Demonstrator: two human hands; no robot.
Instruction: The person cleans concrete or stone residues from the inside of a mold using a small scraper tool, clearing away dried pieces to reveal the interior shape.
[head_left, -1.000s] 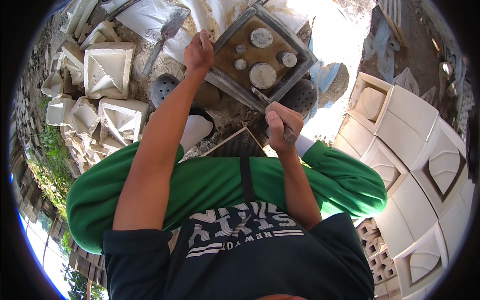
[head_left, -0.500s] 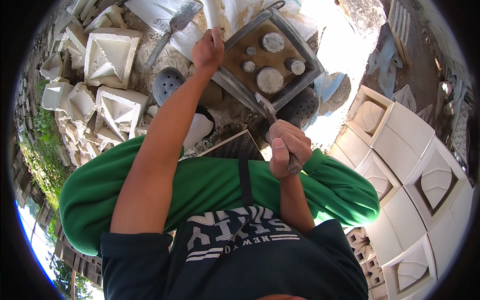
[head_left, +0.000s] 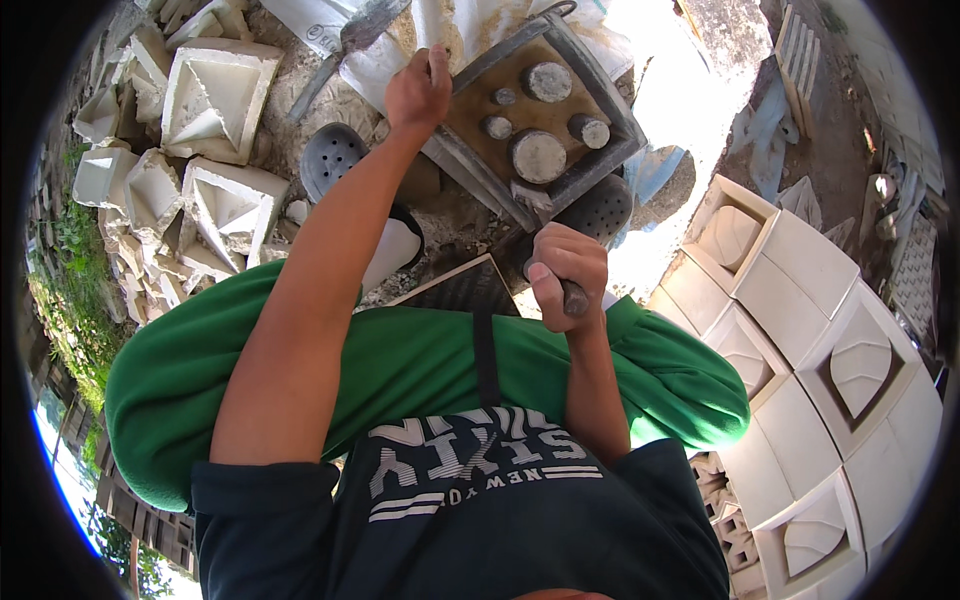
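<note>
My right hand (head_left: 570, 272) is wrapped round the thick brown handle (head_left: 575, 299) of a hand tool with a narrow blade. The blade (head_left: 532, 198) meets the near corner of a square grey mould (head_left: 610, 112); its exact kind does not show. Inside the mould lies a flat brown surface (head_left: 500, 68), with several round grey plugs (head_left: 539, 157) of different sizes standing on it. My left hand (head_left: 418, 92) is closed at the mould's left side, its fingers curled. What it grips there, if anything, is hidden.
A trowel (head_left: 370, 28) lies on white sacking (head_left: 300, 22) at the far left. Broken pale cast blocks (head_left: 220, 100) are heaped on the left. Finished cream blocks with leaf shapes (head_left: 860, 360) stand in rows on the right. My grey clogs (head_left: 333, 160) flank the mould.
My right hand has risen slightly away from me with the tool, its blade pushed further towards the mould's near corner. My left hand stays at the mould's left side.
</note>
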